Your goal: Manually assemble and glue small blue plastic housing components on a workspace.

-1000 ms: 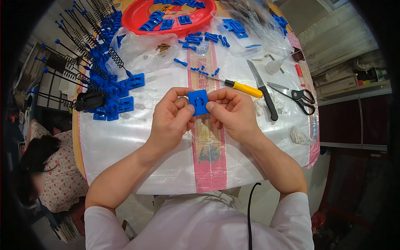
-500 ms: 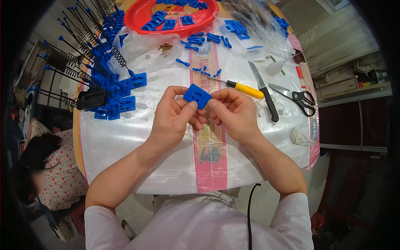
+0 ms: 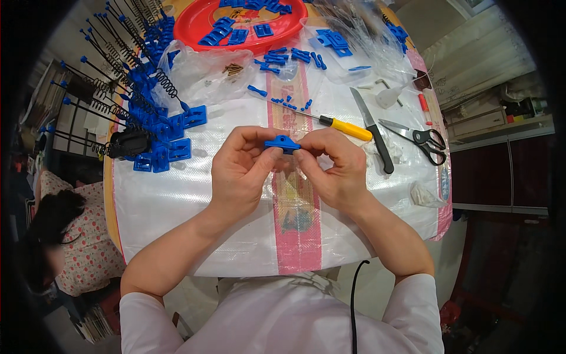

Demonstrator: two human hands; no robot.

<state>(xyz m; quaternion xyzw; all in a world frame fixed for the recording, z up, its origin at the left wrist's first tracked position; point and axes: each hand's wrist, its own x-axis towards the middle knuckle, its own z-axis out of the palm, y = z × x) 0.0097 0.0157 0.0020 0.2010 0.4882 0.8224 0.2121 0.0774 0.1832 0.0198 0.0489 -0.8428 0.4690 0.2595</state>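
A small blue plastic part (image 3: pixel 282 143) is pinched between the fingertips of both hands, seen edge-on above the middle of the table. My left hand (image 3: pixel 243 172) grips its left end with thumb and fingers. On its right end sits my right hand (image 3: pixel 333 170), fingers curled over it. Both hands hover over the white woven sheet (image 3: pixel 194 194) with a pink stripe down its centre.
A yellow-handled screwdriver (image 3: pixel 342 126), a black-handled knife (image 3: pixel 372 131) and scissors (image 3: pixel 420 139) lie to the right. A red tray (image 3: pixel 247 23) of blue parts stands at the back. Blue brackets (image 3: pixel 171 141), springs and black rods crowd the left. A person's patterned clothing (image 3: pixel 71 236) shows at left.
The blue part has been turned in my fingers from its flat face toward me to edge-on. Both hands stayed in the same place.
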